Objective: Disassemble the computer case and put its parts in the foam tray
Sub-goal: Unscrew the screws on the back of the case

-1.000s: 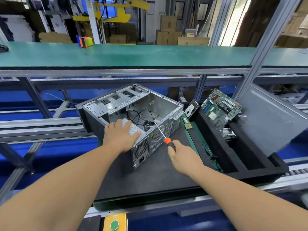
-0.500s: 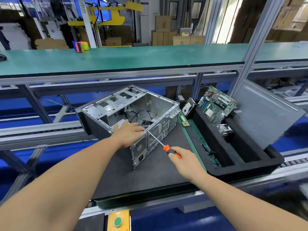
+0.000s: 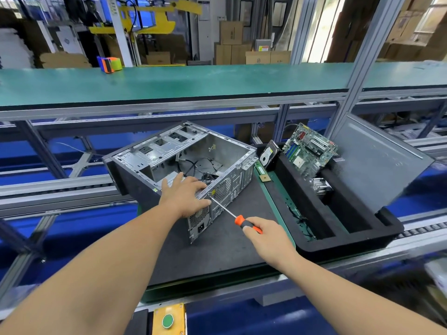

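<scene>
**Around the Workstation**

A long green-topped bench [image 3: 193, 81] runs across the view on a grey aluminium frame [image 3: 372, 44]. On its left part sits an orange, blue and lime-green tape dispenser [image 3: 110, 64]. Behind the bench, brown cardboard boxes [image 3: 242, 48] stand stacked, with a yellow metal lifting frame [image 3: 154, 19] to their left. Nearest the camera, a yellow control box with a round green button [image 3: 167, 320] sits at the bottom edge. Grey conveyor rollers [image 3: 425, 229] show at the right.
</scene>
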